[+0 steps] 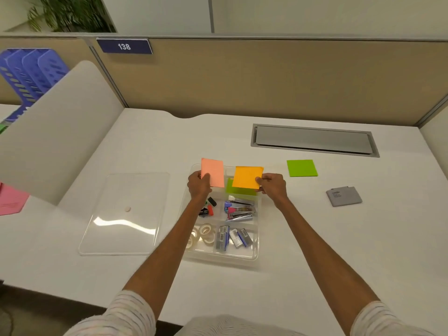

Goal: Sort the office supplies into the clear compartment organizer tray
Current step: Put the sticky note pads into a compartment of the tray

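The clear organizer tray sits at the middle of the white desk. My left hand holds a pink sticky-note pad above the tray's far left corner. My right hand grips an orange sticky-note pad over the far right compartment, where a green pad lies partly hidden beneath it. Other compartments hold staplers, small clips and sharpeners, tape rolls and staple boxes. A second green sticky pad lies on the desk to the right.
The tray's clear lid lies flat to the left. A grey card case rests at the right. A cable hatch is set in the desk behind. A white divider, purple file rack and pink folder stand far left.
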